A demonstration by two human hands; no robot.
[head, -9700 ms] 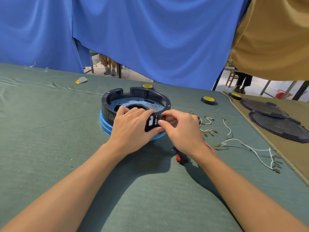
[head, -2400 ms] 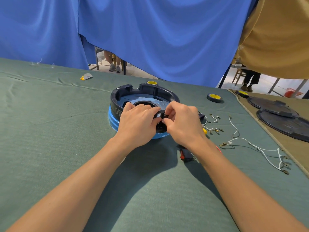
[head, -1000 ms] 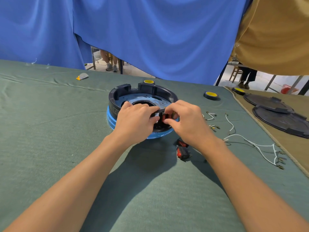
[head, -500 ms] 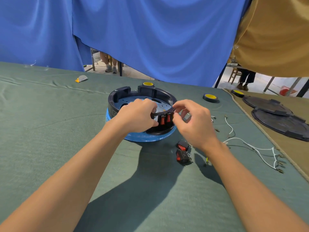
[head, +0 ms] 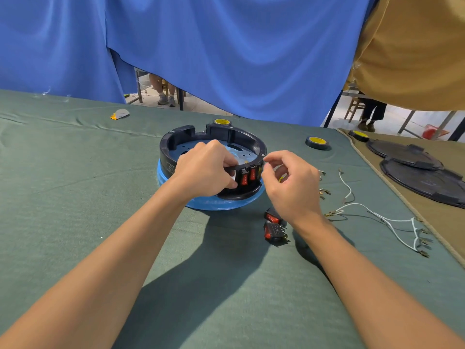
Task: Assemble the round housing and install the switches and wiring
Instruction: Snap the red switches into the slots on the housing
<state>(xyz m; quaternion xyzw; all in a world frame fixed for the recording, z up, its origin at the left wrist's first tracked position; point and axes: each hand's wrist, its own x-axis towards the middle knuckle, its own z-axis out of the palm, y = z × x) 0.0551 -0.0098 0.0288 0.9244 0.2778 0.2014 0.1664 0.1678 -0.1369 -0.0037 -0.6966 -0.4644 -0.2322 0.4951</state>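
Round housing [head: 246, 137], black on a blue base [head: 201, 204], is set about the middle of the green worktop [head: 75, 197]. Its near wall is gripped by the left hand [head: 203, 170], whose fingers are curled over the rim with the thumb laid on the outer face. The right hand [head: 294, 185] is held just beside the housing on its right. Its fingers are loosely curled, thumb and forefinger close together by the rim, and whether anything is pinched cannot be told. White wiring [head: 387, 220] with metal terminals is laid well to the right of the housing. Two loose switches [head: 274, 230] are lying close together near its front right. Two red switches [head: 247, 175] are seated side by side in the near wall, between the hands. Switch fitting is judged to be the step in hand, partly done. Next, a loose switch is probably to be picked up, lined up with a free opening and pressed in squarely while the housing is steadied. Wiring is not yet begun.
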